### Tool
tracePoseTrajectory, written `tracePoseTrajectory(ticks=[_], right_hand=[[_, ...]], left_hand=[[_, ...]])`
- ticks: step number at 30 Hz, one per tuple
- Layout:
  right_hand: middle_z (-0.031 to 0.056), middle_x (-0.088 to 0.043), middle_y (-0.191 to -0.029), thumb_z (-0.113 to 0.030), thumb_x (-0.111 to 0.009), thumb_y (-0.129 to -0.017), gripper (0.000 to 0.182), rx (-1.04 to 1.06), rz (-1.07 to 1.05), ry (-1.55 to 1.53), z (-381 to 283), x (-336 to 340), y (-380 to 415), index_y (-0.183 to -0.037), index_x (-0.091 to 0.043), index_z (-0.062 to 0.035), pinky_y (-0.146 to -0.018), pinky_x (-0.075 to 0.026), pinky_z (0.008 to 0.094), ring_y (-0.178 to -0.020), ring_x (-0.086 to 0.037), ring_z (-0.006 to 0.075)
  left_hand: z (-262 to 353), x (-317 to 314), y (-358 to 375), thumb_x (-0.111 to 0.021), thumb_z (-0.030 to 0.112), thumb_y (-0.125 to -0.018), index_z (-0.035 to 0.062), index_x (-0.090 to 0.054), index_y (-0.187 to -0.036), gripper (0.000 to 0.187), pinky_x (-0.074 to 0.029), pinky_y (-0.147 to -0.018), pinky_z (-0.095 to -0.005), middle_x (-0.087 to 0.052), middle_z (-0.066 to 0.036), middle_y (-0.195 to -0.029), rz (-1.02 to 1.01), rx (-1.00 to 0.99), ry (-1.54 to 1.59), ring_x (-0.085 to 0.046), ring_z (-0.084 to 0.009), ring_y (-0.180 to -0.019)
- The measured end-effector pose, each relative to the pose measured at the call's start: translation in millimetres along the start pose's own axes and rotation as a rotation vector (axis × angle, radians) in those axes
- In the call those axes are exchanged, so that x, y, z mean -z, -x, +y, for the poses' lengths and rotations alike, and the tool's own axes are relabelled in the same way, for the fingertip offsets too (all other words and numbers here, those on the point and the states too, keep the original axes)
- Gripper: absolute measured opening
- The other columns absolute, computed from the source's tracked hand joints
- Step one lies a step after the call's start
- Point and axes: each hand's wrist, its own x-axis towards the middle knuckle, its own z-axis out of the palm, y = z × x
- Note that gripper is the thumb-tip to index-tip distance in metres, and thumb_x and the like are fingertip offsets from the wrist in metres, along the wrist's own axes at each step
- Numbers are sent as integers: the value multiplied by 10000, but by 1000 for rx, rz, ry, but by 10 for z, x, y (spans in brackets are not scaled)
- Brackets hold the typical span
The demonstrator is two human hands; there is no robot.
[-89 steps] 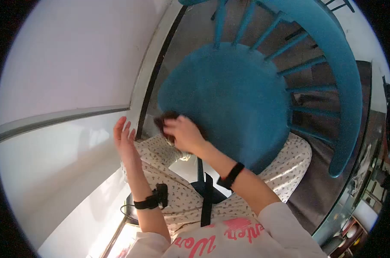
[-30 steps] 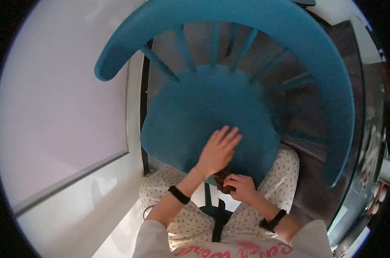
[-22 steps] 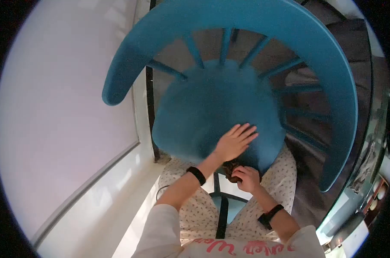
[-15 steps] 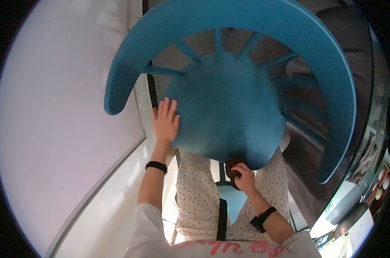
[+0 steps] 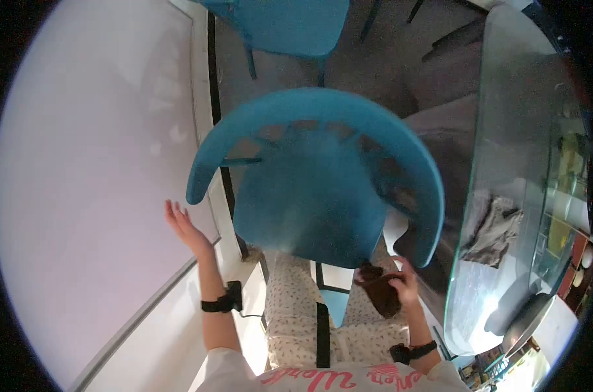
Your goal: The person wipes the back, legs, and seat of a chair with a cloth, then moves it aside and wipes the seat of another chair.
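Observation:
A blue chair (image 5: 309,196) with a curved, spindled back rail stands in front of my knees, its seat towards me. At the seat's front right edge, my right hand (image 5: 406,284) grips a dark brown cloth (image 5: 382,297) that hangs down in folds over my patterned trousers. My left hand (image 5: 188,232) is raised off the chair, fingers stretched out, in front of the white panel and below the left tip of the rail. Both wrists carry black bands.
On the right stands a glass-topped table (image 5: 466,228) with a crumpled grey cloth (image 5: 495,232) and a pan (image 5: 528,323) near its edge. A second blue chair (image 5: 290,26) is farther ahead. A white panel (image 5: 100,163) closes off the left side.
My left hand has lifted off the seat and moved left. My right hand has drawn the brown cloth slightly right and down. The view has shifted back, showing a second chair and more table.

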Motion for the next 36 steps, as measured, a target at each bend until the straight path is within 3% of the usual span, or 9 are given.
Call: tracePoseTrajectory(ticks=[2, 4, 6, 9, 11, 18, 22, 29, 36], right_hand=[[70, -590, -985, -125, -670, -727, 641, 25, 243, -73, -109, 201, -11, -1294, -384, -36, -703, -468, 278, -772, -573, 136], [92, -576, -1072, -188, -720, -733, 736, -100, 260, 49, -494, 314, 40, -1343, -335, -42, -783, -465, 312, -898, -585, 189], [149, -536, -1188, -199, -739, -713, 831, 99, 248, 310, -570, 296, -69, -1381, -272, -39, -905, -417, 327, -1076, -543, 218], [133, -585, -1102, -211, -705, -756, 658, 123, 227, 423, -888, 98, -152, -1298, -384, -18, -874, -422, 304, -1012, -566, 195], [89, -627, -949, -213, -649, -814, 381, -49, 223, 210, -877, 10, -249, -1100, -526, 5, -803, -433, 292, -896, -579, 163], [34, -604, -833, -171, -601, -834, 209, -109, 350, 124, -956, -47, -192, -926, -586, 16, -747, -408, 260, -784, -532, 125], [21, -566, -863, -143, -624, -799, 254, -99, 308, 147, -1225, -221, -170, -1006, -592, -1, -760, -389, 270, -790, -507, 143], [21, -574, -791, -132, -631, -782, 204, 85, 281, 318, -1619, -298, -677, -910, -591, 21, -724, -401, 260, -753, -483, 114], [7, -559, -839, -128, -584, -818, 234, 273, 156, 513, -2257, -669, -1412, -1005, -579, 13, -740, -388, 241, -785, -476, 99]], left_hand=[[302, -94, -271, -476, 274, -905, 33, -324, -1335, 516, -277, -1043, -400, -343, -134, -1368, -151, -106, -98, -345, -270, -1264], [579, -263, -412, -531, 227, -879, 46, -342, -1331, 521, -294, -1033, -397, -362, -130, -1357, -288, -224, -215, -363, -272, -1250], [710, -471, -478, -612, 245, -826, 29, -399, -1283, 548, -358, -981, -402, -442, -150, -1287, -546, -194, -491, -446, -279, -1176], [795, -645, -479, -648, 261, -798, 46, -490, -1196, 479, -435, -859, -381, -567, -174, -1099, -685, -322, -686, -556, -292, -1018], [696, -657, -535, -652, 255, -793, 48, -525, -1138, 422, -447, -794, -380, -592, -174, -994, -674, -247, -693, -579, -304, -933], [676, -458, -472, -673, 244, -773, 25, -568, -914, 281, -424, -623, -393, -591, -166, -758, -657, -198, -772, -575, -320, -708], [676, -77, -320, -673, 234, -773, 8, -551, -863, 272, -409, -599, -376, -550, -157, -688, -550, -248, -623, -528, -310, -642], [564, 677, 23, -681, 225, -763, 0, -539, -853, 281, -414, -571, -354, -550, -158, -651, -320, 155, -707, -514, -302, -585], [380, 1164, 651, -686, 242, -764, 2, -524, -885, 313, -433, -567, -356, -580, -179, -664, -185, 448, -711, -582, -308, -602]])
